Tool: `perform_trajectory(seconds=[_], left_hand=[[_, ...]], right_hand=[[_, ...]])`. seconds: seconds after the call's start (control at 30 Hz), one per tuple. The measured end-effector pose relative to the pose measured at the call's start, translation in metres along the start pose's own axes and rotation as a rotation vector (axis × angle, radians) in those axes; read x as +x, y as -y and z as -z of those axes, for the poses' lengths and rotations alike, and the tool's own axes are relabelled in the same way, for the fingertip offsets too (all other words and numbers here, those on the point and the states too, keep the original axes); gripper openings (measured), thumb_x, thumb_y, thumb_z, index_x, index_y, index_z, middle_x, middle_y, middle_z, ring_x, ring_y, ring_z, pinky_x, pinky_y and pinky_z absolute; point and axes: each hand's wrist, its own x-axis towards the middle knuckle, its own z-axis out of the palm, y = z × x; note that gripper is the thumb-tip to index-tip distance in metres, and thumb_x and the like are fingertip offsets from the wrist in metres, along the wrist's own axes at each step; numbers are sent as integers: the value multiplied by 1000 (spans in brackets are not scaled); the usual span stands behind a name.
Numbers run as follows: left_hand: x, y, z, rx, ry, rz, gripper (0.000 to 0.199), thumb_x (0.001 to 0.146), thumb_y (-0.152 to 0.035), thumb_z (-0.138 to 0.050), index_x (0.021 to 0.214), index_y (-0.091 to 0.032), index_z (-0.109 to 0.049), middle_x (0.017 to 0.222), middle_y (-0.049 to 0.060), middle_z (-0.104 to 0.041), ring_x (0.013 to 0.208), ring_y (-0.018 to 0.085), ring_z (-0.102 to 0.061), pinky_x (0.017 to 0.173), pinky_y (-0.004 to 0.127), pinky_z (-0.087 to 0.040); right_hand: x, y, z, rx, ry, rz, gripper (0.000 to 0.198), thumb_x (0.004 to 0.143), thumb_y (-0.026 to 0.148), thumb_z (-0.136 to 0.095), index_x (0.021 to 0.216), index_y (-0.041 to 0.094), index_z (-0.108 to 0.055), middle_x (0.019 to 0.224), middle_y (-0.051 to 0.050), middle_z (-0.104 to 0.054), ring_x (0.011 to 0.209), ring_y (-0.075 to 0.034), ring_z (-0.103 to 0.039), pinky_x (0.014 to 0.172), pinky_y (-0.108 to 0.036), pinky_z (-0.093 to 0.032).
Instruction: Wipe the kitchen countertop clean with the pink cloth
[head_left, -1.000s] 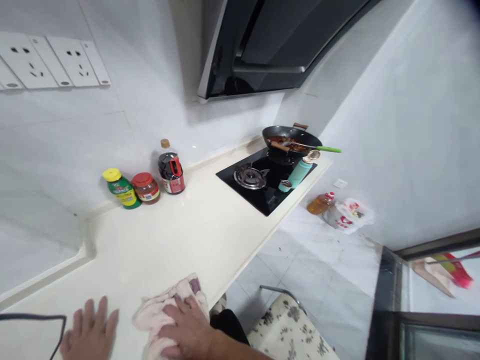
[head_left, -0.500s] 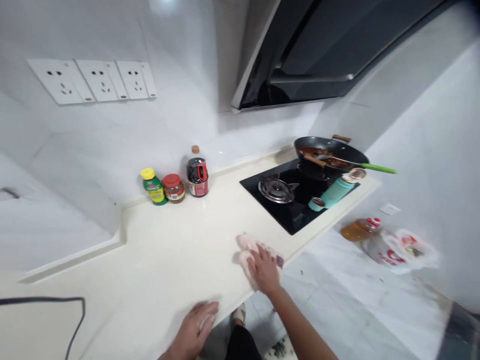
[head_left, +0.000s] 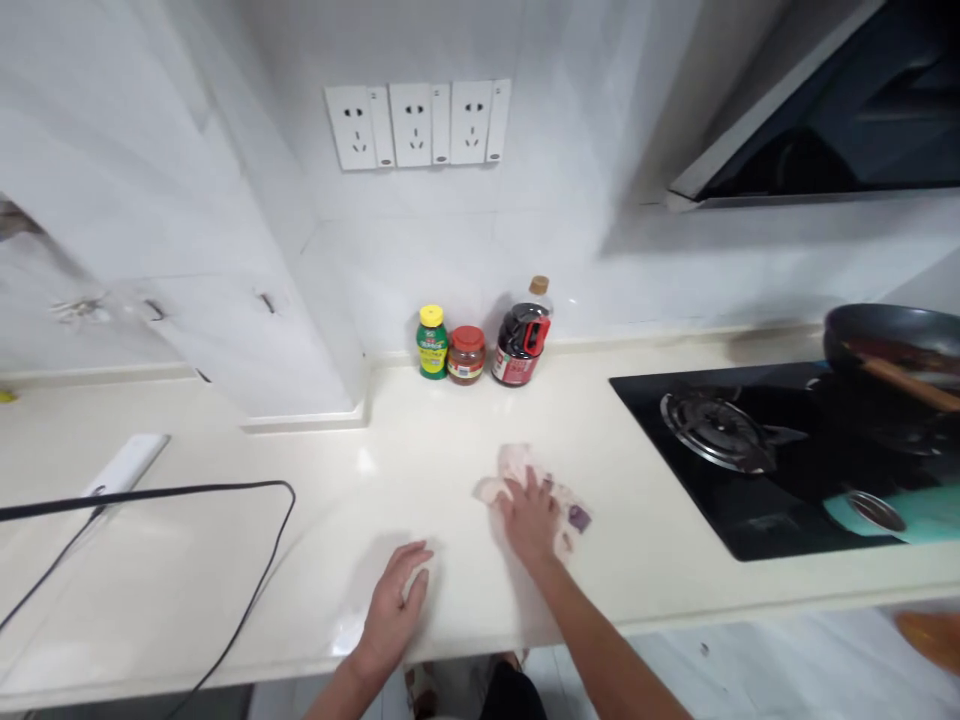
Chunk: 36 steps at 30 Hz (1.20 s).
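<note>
My right hand (head_left: 529, 522) presses down on a pale pinkish cloth (head_left: 516, 460) that lies crumpled on the cream countertop (head_left: 435, 440). Its fingers are spread over the cloth and gripping it from above, and a purple patch shows at the cloth's right side. Part of the cloth is hidden beneath the palm. To the left, near the counter's front edge, my left hand (head_left: 394, 610) is open and holds nothing, thumb apart from the fingers.
Against the wall stand a green yellow-capped bottle (head_left: 432, 345), a red-lidded jar (head_left: 466, 358) and a dark sauce bottle (head_left: 519, 345). A gas hob (head_left: 720, 430) with a wok (head_left: 900, 325) and a teal bottle (head_left: 930, 515) is at right. A black cable (head_left: 225, 488) crosses the left.
The view has turned left, so the hob sits farther right and a white power strip appears. My right hand and the cloth have moved back from the counter's front edge.
</note>
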Motion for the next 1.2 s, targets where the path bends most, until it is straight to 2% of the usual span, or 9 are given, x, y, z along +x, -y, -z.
perform_trajectory(seconds=[0.17,0.27,0.4,0.47,0.6,0.83,1.0,1.1,1.2], left_hand=[[-4,-3,32,100,-164,-11,37,100,-42,-47,125,-27,-68,137,11,-64,133,22,-57,117,45,-46],[-13,5,38,247,-176,-120,36,100,-35,-45,127,-26,-68,139,12,-64,134,22,-56,115,43,-48],[-21,20,30,593,-121,-220,36,94,-33,-56,127,-28,-68,150,12,-57,144,31,-48,115,54,-45],[-21,25,21,723,-19,-216,49,86,-41,-66,134,-28,-65,159,15,-47,151,39,-36,118,63,-37],[-12,28,0,779,230,-113,92,68,-67,-78,149,-34,-49,170,16,-23,156,49,-15,120,74,-20],[11,22,-27,711,283,-93,80,77,-78,-60,149,-47,-46,175,5,-9,157,51,0,116,82,-4],[80,8,-37,630,221,-89,71,81,-75,-56,145,-45,-52,173,7,-20,157,48,-7,118,78,-10],[122,15,-25,678,99,-36,69,80,-75,-57,141,-45,-56,169,5,-32,156,43,-18,120,72,-16],[142,36,9,716,-13,53,66,82,-73,-55,141,-43,-57,167,5,-36,156,40,-21,120,68,-19]], right_hand=[[-78,117,-27,254,191,415,50,103,45,-41,149,30,-52,171,-9,-25,154,-38,-25,119,-60,-24],[-111,134,-44,614,232,540,55,104,43,-33,157,28,-39,165,-10,-36,150,-29,-35,120,-54,-31],[-87,69,-42,938,-65,243,48,102,45,-33,133,22,-61,146,-13,-54,136,-26,-49,114,-48,-41],[-58,18,-35,813,-190,150,50,97,51,-38,121,17,-66,140,-18,-56,132,-31,-51,113,-54,-40],[-23,-48,-30,351,-185,-59,54,96,48,-31,128,17,-62,149,-21,-49,137,-38,-45,111,-67,-34],[-35,-35,-38,66,-201,-29,57,98,49,-28,134,15,-56,152,-21,-48,149,-37,-31,117,-64,-27],[-34,-34,-30,106,-180,-67,58,97,56,-31,134,19,-56,152,-19,-49,147,-36,-36,118,-63,-27],[-34,-36,-24,139,-155,-108,60,96,61,-33,135,22,-56,154,-17,-49,147,-36,-38,119,-64,-27],[-34,-37,-19,153,-115,-136,65,95,65,-32,138,22,-55,157,-16,-46,147,-37,-37,118,-65,-26]])
